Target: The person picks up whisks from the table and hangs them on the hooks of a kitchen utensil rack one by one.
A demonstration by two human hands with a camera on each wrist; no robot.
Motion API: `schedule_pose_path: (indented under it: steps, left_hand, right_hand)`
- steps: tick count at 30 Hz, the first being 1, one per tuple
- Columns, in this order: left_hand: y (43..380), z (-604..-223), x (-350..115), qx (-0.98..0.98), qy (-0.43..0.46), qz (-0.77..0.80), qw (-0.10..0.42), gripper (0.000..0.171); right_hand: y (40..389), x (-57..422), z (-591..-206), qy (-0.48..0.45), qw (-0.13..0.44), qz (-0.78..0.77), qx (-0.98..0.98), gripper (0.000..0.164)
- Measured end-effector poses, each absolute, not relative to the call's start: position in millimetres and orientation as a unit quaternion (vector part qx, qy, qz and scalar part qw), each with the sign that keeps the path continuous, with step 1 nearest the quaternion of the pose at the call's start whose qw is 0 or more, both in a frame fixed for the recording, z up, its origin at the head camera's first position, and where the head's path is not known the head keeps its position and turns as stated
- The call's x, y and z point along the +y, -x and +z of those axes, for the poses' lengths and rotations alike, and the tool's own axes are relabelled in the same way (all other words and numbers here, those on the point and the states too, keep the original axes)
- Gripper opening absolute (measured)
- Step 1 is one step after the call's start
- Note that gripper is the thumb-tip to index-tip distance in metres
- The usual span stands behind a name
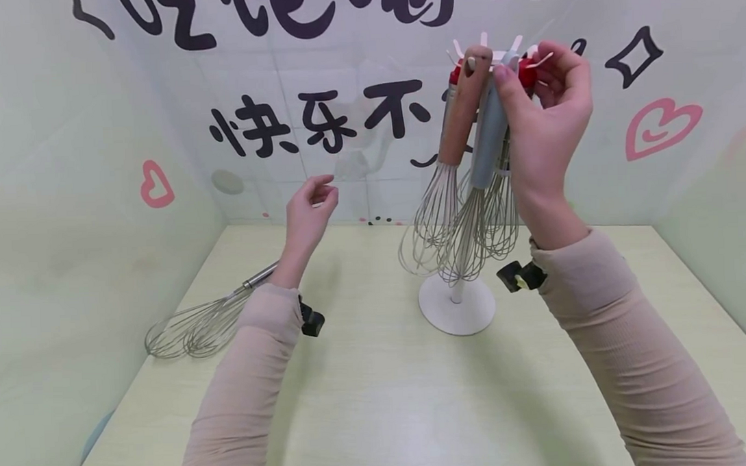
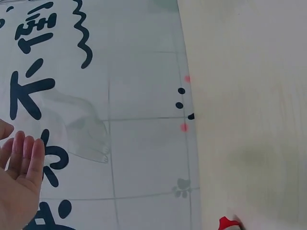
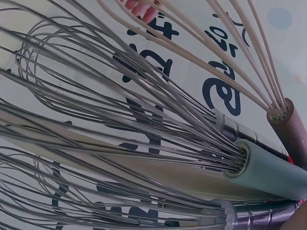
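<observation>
In the head view, my right hand [image 1: 545, 127] is raised at the top of a white rack [image 1: 440, 311] hung with several whisks. Its thumb and fingers pinch the upper end of a whisk with a light-blue handle [image 1: 488, 143], close to the hooks. Beside that hangs a brown-handled whisk [image 1: 464, 110]. The right wrist view shows the blue handle [image 3: 271, 167] between two whisks with shiny metal handles [image 3: 256, 215]; red tops show at the rack. My left hand [image 1: 308, 211] is held over the table, left of the rack, fingers loosely bent and holding nothing.
Metal whisks [image 1: 210, 328] lie on the pale table [image 1: 379, 397] at the left, partly behind my left forearm. A wall [image 1: 354, 55] with black writing and pink hearts stands behind the table, and side walls enclose it.
</observation>
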State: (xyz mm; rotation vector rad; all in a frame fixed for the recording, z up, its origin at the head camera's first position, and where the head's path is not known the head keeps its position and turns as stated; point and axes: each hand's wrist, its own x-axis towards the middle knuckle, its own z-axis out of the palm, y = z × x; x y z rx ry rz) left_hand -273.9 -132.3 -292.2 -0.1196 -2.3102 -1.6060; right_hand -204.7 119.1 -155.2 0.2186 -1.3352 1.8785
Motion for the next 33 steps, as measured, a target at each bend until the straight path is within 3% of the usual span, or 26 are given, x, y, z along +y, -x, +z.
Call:
schedule_pose_path:
  steps: [19, 33]
  left_hand:
    - [269, -349, -180, -0.847, -0.031, -0.513, 0.137, 0.036]
    - [263, -380, -214, -0.888, -0.026, -0.452, 0.082, 0.043]
  right_hand:
    - [200, 116, -152, -0.076, 0.398, 0.740, -0.537, 0.025]
    - [196, 115, -151, -0.070, 0.399, 0.736, -0.542, 0.024]
